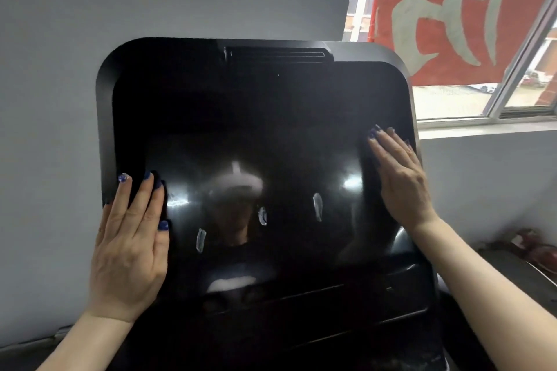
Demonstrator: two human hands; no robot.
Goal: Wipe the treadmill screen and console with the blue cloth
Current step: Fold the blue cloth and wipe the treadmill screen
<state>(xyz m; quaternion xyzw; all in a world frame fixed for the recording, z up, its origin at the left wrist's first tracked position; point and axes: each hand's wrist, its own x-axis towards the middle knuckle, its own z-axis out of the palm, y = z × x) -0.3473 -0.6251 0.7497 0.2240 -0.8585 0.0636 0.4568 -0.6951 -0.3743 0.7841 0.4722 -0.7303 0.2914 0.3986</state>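
A plain grey wall (pixel 90 24) fills the left side, smooth and matte, behind the treadmill's console. The left hand (pixel 131 245) lies flat against the lower-left edge of the treadmill screen (pixel 262 135), fingers straight and spread a little, holding nothing; the nails are painted dark blue. The forearm comes up from the bottom-left corner, wrist nearly straight.

The screen is a large, glossy black panel with rounded corners, set in a matte black frame with a slotted ridge along its top edge. It is dark and mirrors the room (bright glare spots and a dim reflected figure show in the lower half), and three small whitish smears (pixel 262 215) mark the glass. Below it, the console (pixel 316 319) steps down in black moulded ledges.

The right hand (pixel 401 181) rests flat on the right edge of the screen, fingers extended and close together, gripping nothing, its forearm rising from the lower right. Beyond it a window (pixel 488 105) with a pale metal frame shows a red banner (pixel 452 9) with large whitish characters. No blue cloth shows anywhere.
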